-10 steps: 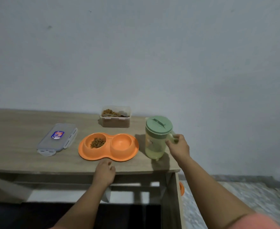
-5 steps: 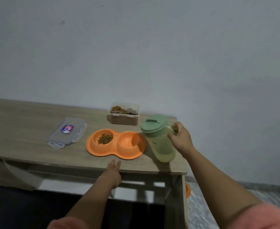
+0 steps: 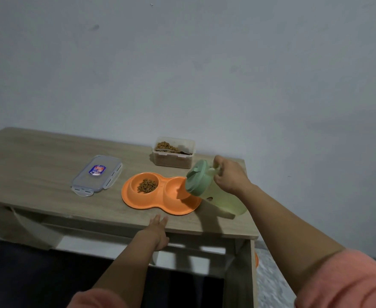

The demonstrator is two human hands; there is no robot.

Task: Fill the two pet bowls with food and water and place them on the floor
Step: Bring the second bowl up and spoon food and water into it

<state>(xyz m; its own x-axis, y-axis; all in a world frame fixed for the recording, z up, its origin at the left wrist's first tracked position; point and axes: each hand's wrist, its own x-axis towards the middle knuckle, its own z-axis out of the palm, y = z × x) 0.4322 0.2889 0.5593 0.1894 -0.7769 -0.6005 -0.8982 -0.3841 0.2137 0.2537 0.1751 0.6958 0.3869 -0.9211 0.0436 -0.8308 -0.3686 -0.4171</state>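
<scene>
An orange double pet bowl point(image 3: 136, 200) sits near the front of the wooden table point(image 3: 38, 170). Brown kibble point(image 3: 147, 185) fills its left well; the right well point(image 3: 175, 187) looks bare. My right hand point(image 3: 229, 176) grips the handle of a pale green pitcher point(image 3: 216, 192) with a green lid, tilted steeply leftward so its lid end hangs over the right well. Liquid shows in the pitcher's lower body. My left hand point(image 3: 158, 232) rests on the table's front edge with fingers stretched out, just before the bowl.
An open clear container of kibble point(image 3: 173, 156) stands behind the bowl by the wall. Its clear lid point(image 3: 97, 175) with a blue label lies left of the bowl. The table's right edge is close to the pitcher. Patterned floor point(image 3: 271, 283) shows at lower right.
My right hand has lifted the pitcher off the table and tipped it further left, over the bowl's right well. My left hand's fingers have straightened at the table edge.
</scene>
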